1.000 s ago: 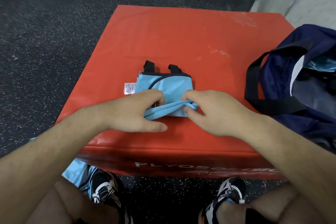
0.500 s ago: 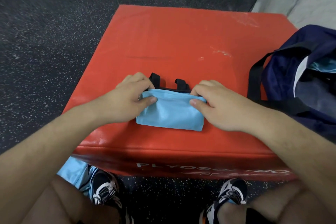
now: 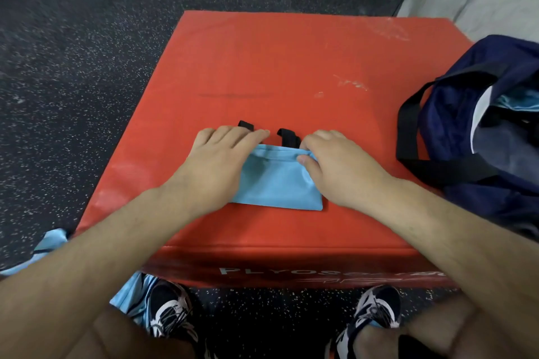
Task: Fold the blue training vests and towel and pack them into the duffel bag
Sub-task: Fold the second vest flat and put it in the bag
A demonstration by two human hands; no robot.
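Unpinched now, my left hand [image 3: 215, 167] lies flat on the folded vest [image 3: 278, 185]. My right hand [image 3: 341, 167] pinches its far right corner.

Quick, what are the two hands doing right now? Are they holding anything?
Left hand: open, fingers flat, pressing on the folded blue vest.
Right hand: closed, pinching the vest's far right edge between thumb and fingers.

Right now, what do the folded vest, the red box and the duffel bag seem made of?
Folded vest: thin matte synthetic, likely polyester; soft creases. Red plyo box: vinyl-like cover; faint sheen, scuffs. Duffel bag: navy nylon-like cloth, slumped in folds; black webbing straps.
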